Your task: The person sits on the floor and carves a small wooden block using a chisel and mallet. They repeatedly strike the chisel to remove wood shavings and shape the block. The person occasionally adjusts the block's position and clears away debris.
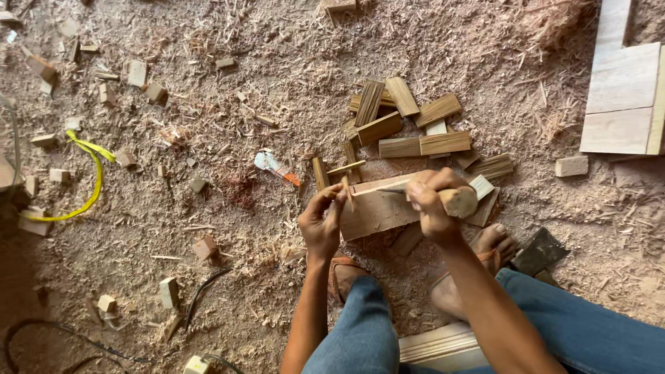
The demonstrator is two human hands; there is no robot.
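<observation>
Head view, looking down: a seated person in jeans and sandals works over a sawdust-covered floor [208, 138]. Left hand [321, 223] pinches a thin wooden sliver [346, 188], standing it on a flat wooden block [377, 208]. Right hand [433, 201] has its grip closed on a wooden-handled tool [458, 201], probably a knife, blade toward the sliver. Behind lies a pile of short dark wood pieces [415, 125], seemingly uncut. A yellow strap [90, 173] lies well apart at left.

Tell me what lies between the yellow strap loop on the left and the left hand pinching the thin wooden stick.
Head view: sawdust-covered floor with a small wood offcut between yellow strap and left hand.
</observation>
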